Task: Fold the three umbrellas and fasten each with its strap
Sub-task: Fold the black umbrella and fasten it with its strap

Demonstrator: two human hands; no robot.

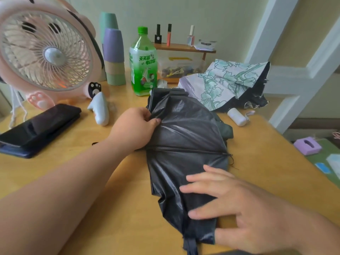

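Observation:
A black umbrella (pixel 185 137) lies collapsed in the middle of the wooden table (pixel 114 208), its canopy loose and spread in folds. My left hand (pixel 136 126) pinches a fold of the black fabric at the canopy's left edge. With its fingers straight, my right hand (pixel 237 203) lies flat on the near part of the canopy. Behind it, at the back right, a floral white-and-green umbrella (pixel 226 81) lies half collapsed, its white handle (pixel 236 116) pointing toward me. A dark green umbrella (pixel 225 128) peeks out under the black one.
A pink desk fan (pixel 46 52) stands at the back left, with stacked cups (pixel 113 52) and a green bottle (pixel 143 65) beside it. A dark phone (pixel 40 126) and a white device (pixel 100 111) lie on the left. At the back is a small shelf (pixel 184 47) holding nail polish bottles.

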